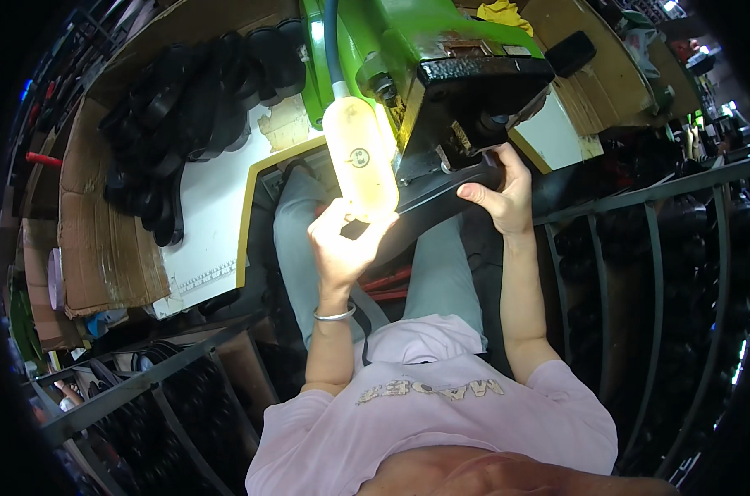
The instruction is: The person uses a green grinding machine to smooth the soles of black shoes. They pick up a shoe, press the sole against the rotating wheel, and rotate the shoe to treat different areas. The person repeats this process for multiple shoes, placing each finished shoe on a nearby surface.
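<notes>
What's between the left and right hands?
In the head view, a long dark piece spans most of the stretch between the left hand and right hand; its left end is unclear by the bright yellow lamp.

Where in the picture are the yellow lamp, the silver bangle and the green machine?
Yellow lamp [361, 160]: head view, middle of its oblong housing.
Silver bangle [335, 316]: head view, near side of its band.
Green machine [425, 18]: head view, green upper body.

It is a workshop: a green machine [425, 23], black parts [214, 91] heaped beside cardboard [102, 240] at the left edge of the tabletop [214, 223], metal racks [652, 248].
</notes>
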The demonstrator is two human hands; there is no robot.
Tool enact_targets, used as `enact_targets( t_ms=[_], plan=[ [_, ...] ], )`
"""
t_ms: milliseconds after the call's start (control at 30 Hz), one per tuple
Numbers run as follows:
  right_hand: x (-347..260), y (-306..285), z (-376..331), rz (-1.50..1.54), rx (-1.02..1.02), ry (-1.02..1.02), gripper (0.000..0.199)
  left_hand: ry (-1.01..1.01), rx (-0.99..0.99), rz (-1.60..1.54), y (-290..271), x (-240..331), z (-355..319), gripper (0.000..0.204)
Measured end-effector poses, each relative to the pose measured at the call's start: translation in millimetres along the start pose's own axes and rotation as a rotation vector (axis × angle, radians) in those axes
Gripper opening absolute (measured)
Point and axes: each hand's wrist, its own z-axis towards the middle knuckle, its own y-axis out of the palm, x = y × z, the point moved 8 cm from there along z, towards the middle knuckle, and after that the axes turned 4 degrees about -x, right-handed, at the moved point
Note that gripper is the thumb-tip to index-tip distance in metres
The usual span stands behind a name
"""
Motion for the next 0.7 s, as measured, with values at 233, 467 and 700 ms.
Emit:
enact_targets(
  t_ms=[233, 467, 700],
  plan=[
    [9.5, 19.5, -18.3, -0.045, -0.021, 0.015, 0.065, 0.003, -0.045, -0.132, -18.1, -7.4, -8.2, 0.013],
    [-10.1, 12.5, -20.6, -0.225, -0.092, -0.153, 0.065, 0.013, -0.327, 0.097, 13.3, 2.4, 7.6, 0.014],
    [-17.3, 1.5, -20.1, -0.267, -0.126, -0.170, 0.065, 0.445, -0.426, 0.429, 28.7, 38.2, 4.9, 0.006]
  ],
)
